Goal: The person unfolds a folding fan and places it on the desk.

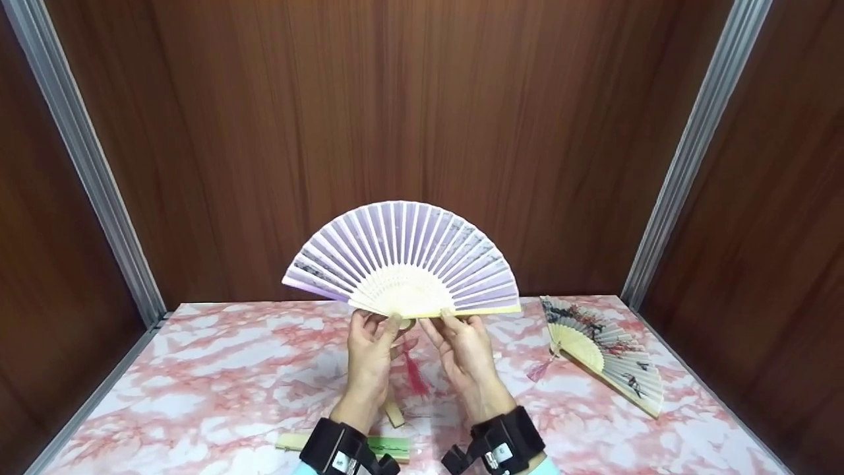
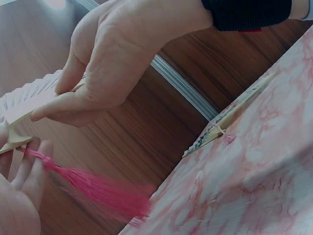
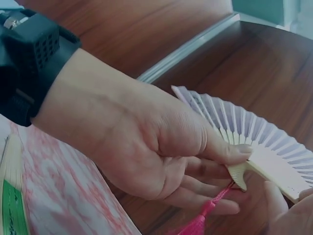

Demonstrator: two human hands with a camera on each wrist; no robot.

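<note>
A: Where is the lilac paper folding fan with bamboo ribs (image 1: 402,260) sitting?

B: Above the pink marbled bench (image 1: 198,369), spread wide. The left hand (image 1: 369,353) and right hand (image 1: 465,349) are pinching its outer guards; I'd be gripping near the pivot, easing the guards evenly.

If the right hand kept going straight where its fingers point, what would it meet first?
Probably the purple fan that the right hand already pinches at the base; beyond it, the wooden back wall, though depth is unclear.
</note>
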